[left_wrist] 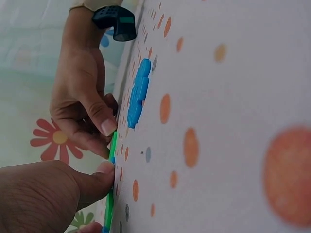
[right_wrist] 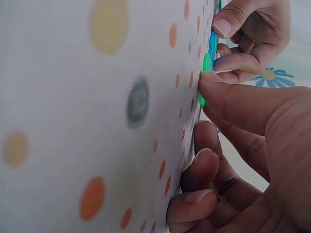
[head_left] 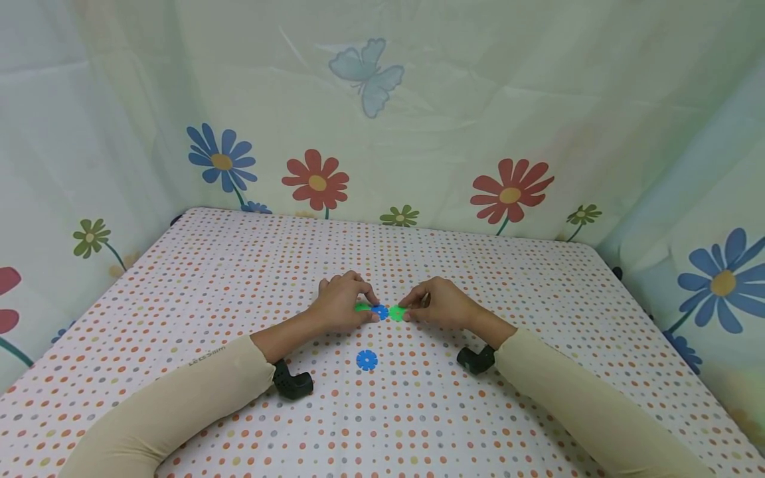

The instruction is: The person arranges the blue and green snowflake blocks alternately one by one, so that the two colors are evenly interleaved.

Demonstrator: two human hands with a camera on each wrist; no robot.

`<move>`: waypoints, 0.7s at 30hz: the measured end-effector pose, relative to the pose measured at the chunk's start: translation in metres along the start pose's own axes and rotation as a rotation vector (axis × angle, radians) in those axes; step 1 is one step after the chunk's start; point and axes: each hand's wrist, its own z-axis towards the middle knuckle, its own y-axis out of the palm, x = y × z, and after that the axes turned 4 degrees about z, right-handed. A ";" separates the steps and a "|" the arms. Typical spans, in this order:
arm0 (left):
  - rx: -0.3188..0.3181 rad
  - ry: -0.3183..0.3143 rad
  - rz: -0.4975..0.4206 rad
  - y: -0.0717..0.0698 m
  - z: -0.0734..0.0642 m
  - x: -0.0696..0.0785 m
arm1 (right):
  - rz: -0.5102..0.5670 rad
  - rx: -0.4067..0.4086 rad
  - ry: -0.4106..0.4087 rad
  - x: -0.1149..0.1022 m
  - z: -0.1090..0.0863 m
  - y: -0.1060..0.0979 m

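Three notched plastic discs lie in a row at mid-table in the head view. A green disc (head_left: 362, 307) is at the left, partly covered by my left hand (head_left: 343, 304). Beside it sits a blue disc (head_left: 380, 312), pinched between the left thumb and index finger. The right-hand green disc (head_left: 396, 313) meets the blue one's edge; my right hand (head_left: 442, 305) pinches its right side, as the right wrist view shows with the green disc (right_wrist: 202, 99) between thumb and finger. Nearer the body, another blue disc (head_left: 367, 360) lies flat by itself.
A white cloth with coloured dots covers the table (head_left: 406, 411). Dark wrist-worn devices (head_left: 293, 384) hang under both forearms, close over the cloth. Behind the table's far edge stands a fabric backdrop (head_left: 430, 133) printed with flowers and a butterfly.
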 end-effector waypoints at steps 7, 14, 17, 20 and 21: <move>0.000 -0.005 -0.003 0.001 0.000 0.000 | 0.028 -0.024 0.020 -0.002 -0.001 0.000; -0.025 0.015 0.061 -0.002 -0.001 0.004 | 0.002 0.034 0.002 -0.009 -0.007 0.005; -0.036 0.021 0.083 -0.004 -0.002 0.006 | -0.016 0.051 -0.044 -0.020 -0.014 0.010; -0.034 0.019 0.094 -0.005 -0.002 0.006 | -0.020 0.019 -0.110 -0.034 -0.021 0.017; -0.032 0.019 0.098 -0.005 -0.003 0.006 | -0.019 0.003 -0.127 -0.038 -0.023 0.020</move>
